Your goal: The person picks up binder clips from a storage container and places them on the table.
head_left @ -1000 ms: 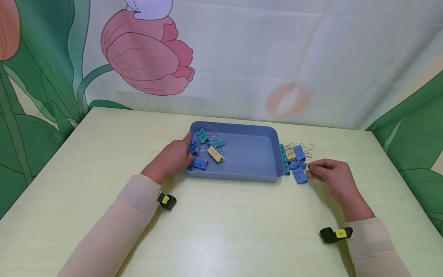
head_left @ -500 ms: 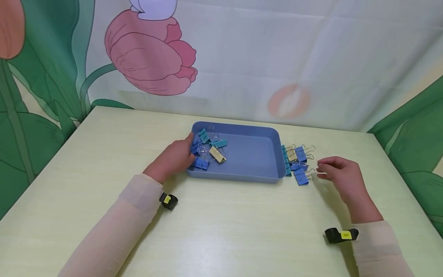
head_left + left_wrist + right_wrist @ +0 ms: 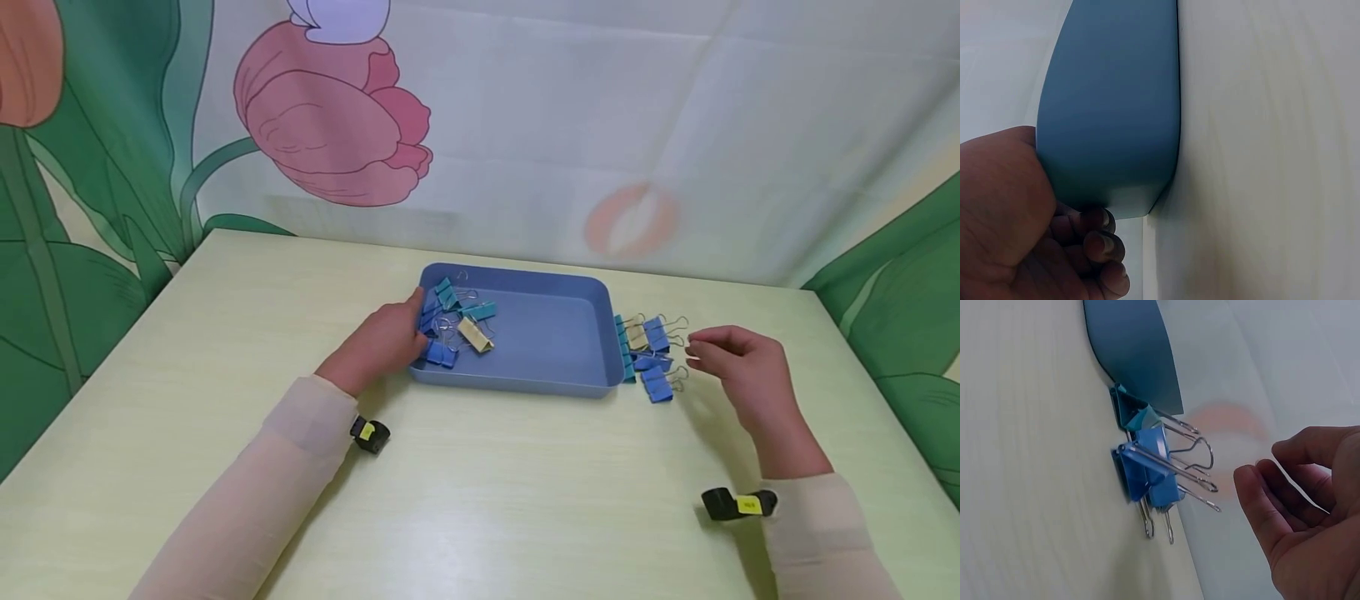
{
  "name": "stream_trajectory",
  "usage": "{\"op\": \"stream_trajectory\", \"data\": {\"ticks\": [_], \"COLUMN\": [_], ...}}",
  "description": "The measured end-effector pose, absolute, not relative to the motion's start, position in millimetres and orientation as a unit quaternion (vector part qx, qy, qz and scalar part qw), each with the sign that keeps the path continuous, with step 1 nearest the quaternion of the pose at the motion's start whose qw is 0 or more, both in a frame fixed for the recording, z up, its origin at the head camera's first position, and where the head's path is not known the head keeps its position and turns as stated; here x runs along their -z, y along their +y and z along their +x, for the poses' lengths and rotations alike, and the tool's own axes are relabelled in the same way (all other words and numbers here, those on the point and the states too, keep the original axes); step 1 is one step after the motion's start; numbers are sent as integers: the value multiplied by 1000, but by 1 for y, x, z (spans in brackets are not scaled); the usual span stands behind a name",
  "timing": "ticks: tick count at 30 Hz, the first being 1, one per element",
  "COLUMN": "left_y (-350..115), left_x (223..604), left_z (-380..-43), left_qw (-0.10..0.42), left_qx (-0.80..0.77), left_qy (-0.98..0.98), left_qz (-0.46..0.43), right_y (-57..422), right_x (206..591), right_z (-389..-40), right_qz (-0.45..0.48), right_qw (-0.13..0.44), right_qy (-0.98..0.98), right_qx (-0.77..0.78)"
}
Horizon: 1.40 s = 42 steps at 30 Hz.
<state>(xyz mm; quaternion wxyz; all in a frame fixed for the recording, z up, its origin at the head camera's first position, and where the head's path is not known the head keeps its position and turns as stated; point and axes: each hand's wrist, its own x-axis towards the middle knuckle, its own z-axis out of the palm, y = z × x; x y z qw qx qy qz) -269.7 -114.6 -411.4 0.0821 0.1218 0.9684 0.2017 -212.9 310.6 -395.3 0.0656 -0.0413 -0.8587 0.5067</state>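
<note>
We are wearing long, pale cream sleeves of thin, slightly sheer fabric, the left sleeve (image 3: 247, 492) and the right sleeve (image 3: 817, 533) each ending in a snug cuff at the wrist. Under the left cuff a small black strap-mounted device with a yellow label (image 3: 370, 433) is showing, and a matching black device with a yellow label (image 3: 738, 503) is sitting at the right wrist. Our bare left hand (image 3: 378, 346) and bare right hand (image 3: 750, 375) are carrying no rings, and the fingernails are looking short and unpainted.
</note>
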Motion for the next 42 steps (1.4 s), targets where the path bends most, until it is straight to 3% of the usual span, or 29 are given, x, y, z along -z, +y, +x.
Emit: {"op": "stream_trajectory", "data": {"ticks": [12,42], "left_y": [-115,-115], "left_x": [411,412], "left_z": [-268,-270], "left_qw": [83,83], "left_qx": [-204,-190], "left_qy": [968,971], "left_qz": [123,120], "right_y": [296,248], "right_x": [389,379], "right_z": [-218,-230], "right_qz": [6,68], "right_qw": [69,63], "right_qy": [-785,-749], "right_qx": [-615,-656]}}
